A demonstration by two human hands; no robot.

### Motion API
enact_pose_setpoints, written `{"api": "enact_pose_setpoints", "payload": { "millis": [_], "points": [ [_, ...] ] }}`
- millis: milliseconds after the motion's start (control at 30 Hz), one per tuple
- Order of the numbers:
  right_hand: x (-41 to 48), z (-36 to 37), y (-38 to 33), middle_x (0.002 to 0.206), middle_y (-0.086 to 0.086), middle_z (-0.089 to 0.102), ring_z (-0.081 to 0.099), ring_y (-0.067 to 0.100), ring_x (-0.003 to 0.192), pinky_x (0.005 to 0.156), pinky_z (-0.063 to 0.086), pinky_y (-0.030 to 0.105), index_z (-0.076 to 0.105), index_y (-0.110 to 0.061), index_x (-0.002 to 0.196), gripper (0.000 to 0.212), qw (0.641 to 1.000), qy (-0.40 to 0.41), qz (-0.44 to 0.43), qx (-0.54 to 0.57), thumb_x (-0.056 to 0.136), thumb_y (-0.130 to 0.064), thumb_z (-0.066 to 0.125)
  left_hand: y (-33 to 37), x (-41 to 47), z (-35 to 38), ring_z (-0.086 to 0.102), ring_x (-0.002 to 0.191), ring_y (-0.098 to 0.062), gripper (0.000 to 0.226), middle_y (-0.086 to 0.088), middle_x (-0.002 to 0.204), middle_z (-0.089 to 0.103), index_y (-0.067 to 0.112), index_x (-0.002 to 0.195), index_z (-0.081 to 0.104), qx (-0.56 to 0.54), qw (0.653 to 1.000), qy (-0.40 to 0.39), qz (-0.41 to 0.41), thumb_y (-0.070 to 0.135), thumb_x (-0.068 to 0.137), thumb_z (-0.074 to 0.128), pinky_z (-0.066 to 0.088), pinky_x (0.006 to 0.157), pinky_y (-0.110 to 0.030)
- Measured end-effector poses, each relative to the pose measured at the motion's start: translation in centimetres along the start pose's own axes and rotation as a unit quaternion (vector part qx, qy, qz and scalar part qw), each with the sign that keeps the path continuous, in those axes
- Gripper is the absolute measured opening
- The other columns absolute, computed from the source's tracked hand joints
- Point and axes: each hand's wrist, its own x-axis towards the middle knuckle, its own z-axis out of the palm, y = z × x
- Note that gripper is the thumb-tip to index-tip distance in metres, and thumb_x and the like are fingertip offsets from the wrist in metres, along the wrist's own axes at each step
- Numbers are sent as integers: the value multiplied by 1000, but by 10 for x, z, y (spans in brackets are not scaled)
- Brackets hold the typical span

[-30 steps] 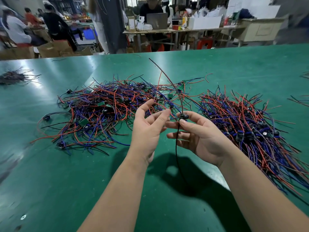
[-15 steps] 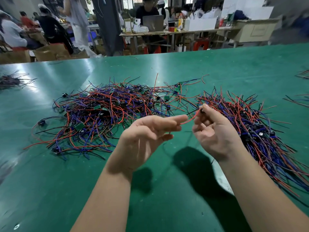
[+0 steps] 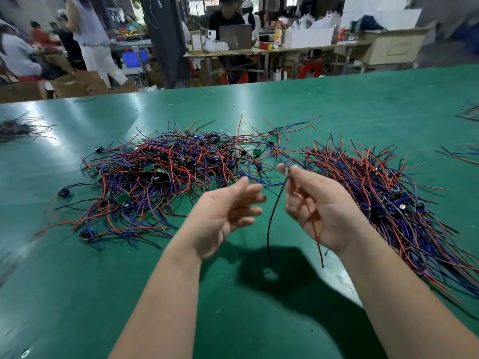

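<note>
Above the green table (image 3: 77, 294), my right hand (image 3: 318, 208) pinches a small wired part at its fingertips. From that part a black wire (image 3: 273, 216) hangs down between my hands, and a red wire (image 3: 317, 237) runs across my right palm and dangles below it. My left hand (image 3: 225, 216) hovers just left of the black wire with its fingers loosely extended, holding nothing. A tangled pile of red, blue and black wires (image 3: 160, 177) with small green boards lies beyond my left hand. A second pile, more neatly laid (image 3: 383, 193), spreads out to the right of my right hand.
Small wire bundles lie at the table's far left (image 3: 18, 129) and far right edge (image 3: 466, 115). Beyond the table, people work at benches with a laptop (image 3: 236, 36), boxes and cardboard cartons (image 3: 77, 84).
My left hand has let go of the wire and drawn back a little. The black and red wires now hang free from my right hand, which has turned palm-up.
</note>
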Motion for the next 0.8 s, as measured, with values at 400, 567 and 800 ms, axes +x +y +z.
{"api": "enact_pose_setpoints", "payload": {
  "millis": [400, 567, 800],
  "points": [
    [0, -9, 19, 72, -7, 43, 41, 2, 64, 61, 31, 22, 60, -29, 125, 44, 762, -25, -123, -635, 82, -37, 65, -11, 1, 21, 57, 49, -4, 16, -1, 68, 69, 6, 83, 66, -32, 997, 72, -15, 10, 94, 55, 48, 49, -17],
    [4, -2, 23, 59, -4, 49, 38, 10, 52, 55, 32, 26, 70, -8, 78, 30, 914, 62, -73, -395, 91, -32, 58, -11, 0, 20, 59, 59, -4, 32, 10, 61, 63, 20, 63, 67, 34, 996, 78, -21, 23, 94, 57, 42, 56, -19],
    [3, -6, 9, 66, 5, 53, 37, 8, 49, 47, 30, 18, 68, -4, 77, 11, 972, 102, 26, -208, 84, -13, 66, -12, -7, 28, 60, 49, -9, 15, 2, 63, 64, 11, 80, 64, 0, 997, -20, -73, 17, 93, 59, 50, 45, -21]
  ]
}}
